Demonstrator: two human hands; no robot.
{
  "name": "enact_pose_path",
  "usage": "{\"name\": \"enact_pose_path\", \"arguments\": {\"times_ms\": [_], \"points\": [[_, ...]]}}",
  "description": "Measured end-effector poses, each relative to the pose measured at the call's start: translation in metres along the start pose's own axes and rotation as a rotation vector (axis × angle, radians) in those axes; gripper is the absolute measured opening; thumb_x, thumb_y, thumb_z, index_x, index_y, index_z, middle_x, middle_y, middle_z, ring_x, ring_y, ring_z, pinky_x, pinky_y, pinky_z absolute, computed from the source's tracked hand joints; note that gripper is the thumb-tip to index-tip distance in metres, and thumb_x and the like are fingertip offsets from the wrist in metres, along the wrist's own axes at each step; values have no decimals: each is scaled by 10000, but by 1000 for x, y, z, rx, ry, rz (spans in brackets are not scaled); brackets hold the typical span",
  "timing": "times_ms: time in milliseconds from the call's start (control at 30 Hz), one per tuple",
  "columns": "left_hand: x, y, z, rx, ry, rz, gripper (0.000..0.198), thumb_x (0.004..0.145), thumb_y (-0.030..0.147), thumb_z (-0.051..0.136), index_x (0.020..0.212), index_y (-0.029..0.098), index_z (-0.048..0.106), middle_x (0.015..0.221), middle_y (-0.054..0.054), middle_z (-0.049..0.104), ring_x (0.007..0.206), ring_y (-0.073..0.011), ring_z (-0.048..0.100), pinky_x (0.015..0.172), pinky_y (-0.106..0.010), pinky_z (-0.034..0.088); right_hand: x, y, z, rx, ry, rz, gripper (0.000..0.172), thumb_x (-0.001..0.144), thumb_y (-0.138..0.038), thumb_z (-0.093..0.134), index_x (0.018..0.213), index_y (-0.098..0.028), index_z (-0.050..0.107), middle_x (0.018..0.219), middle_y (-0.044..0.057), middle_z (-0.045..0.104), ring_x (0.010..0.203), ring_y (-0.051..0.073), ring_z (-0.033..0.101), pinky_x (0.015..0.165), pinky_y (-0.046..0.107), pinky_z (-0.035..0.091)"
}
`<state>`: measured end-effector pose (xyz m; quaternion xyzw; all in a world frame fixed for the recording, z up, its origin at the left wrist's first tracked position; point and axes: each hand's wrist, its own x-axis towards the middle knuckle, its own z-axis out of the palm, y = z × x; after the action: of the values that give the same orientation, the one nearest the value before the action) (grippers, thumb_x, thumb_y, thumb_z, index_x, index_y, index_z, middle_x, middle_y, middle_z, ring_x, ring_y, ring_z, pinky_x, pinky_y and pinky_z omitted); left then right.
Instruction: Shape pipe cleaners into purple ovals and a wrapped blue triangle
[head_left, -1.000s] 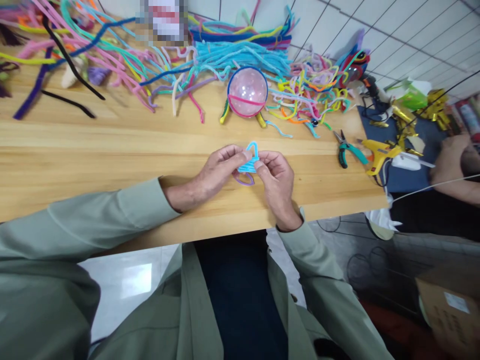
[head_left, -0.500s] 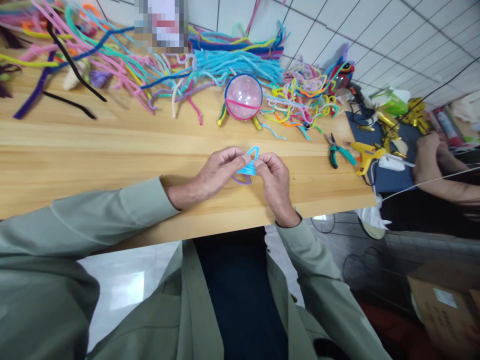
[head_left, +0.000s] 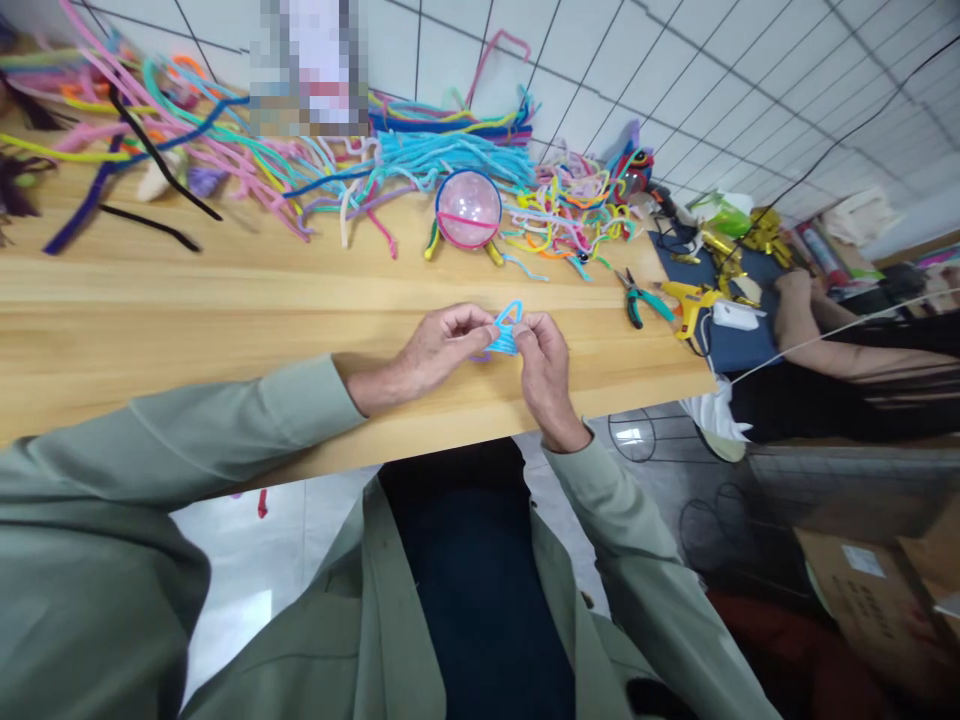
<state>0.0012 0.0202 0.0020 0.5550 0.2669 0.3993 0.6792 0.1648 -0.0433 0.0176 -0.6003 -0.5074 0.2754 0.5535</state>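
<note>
Between my two hands is a small bent piece made of light-blue pipe cleaner point(head_left: 505, 341), with a pointed loop standing up at its top. My left hand point(head_left: 444, 345) pinches its left side between thumb and fingers. On the right side, my right hand point(head_left: 545, 365) grips it the same way. A bit of purple pipe cleaner point(head_left: 480, 357) shows beneath the left fingertips; how it joins the blue piece is hidden. Beyond the hands stands a clear round ball point(head_left: 469, 209) with a blue and pink rim and yellow-green feet.
Loose pipe cleaners point(head_left: 247, 170) and a light-blue bundle point(head_left: 454, 158) line the wall side of the wooden table point(head_left: 225, 310). Pliers point(head_left: 641, 298) and a yellow glue gun point(head_left: 686, 303) lie to the right. Another person's arm point(head_left: 825, 325) rests beyond them by a dark blue mat point(head_left: 739, 347).
The view has shifted, so the table items on the right appear further left. Both hands keep their pinch on the blue piece, and less of the purple loop shows.
</note>
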Motion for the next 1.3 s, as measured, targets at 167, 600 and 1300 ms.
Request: {"name": "enact_pose_path", "arguments": {"times_ms": [167,600,1300], "points": [[4,0,1,-47,-6,-57,438,769,576,917,848,180,750,812,-12,718,748,-145,655,727,-273,562,-2,2,-1,101,-17,30,346,989,-565,679,834,-264,607,797,-43,598,791,158,547,776,318,490],[-2,3,6,11,-145,70,473,824,633,897,794,190,733,725,1,640,670,-127,553,652,-265,458,-8,-13,-15,175,68,72,306,879,-454,783,759,-234,607,701,-56,574,685,122,506,722,298,438],[-6,-7,-82,1029,266,133,64,867,199,703,864,210,766,1077,-114,825,1126,-342,695,1091,-518,465,-11,60,-42,-204,75,8,239,835,-466,708,892,-236,741,919,45,769,807,211,668,835,393,535]]}}
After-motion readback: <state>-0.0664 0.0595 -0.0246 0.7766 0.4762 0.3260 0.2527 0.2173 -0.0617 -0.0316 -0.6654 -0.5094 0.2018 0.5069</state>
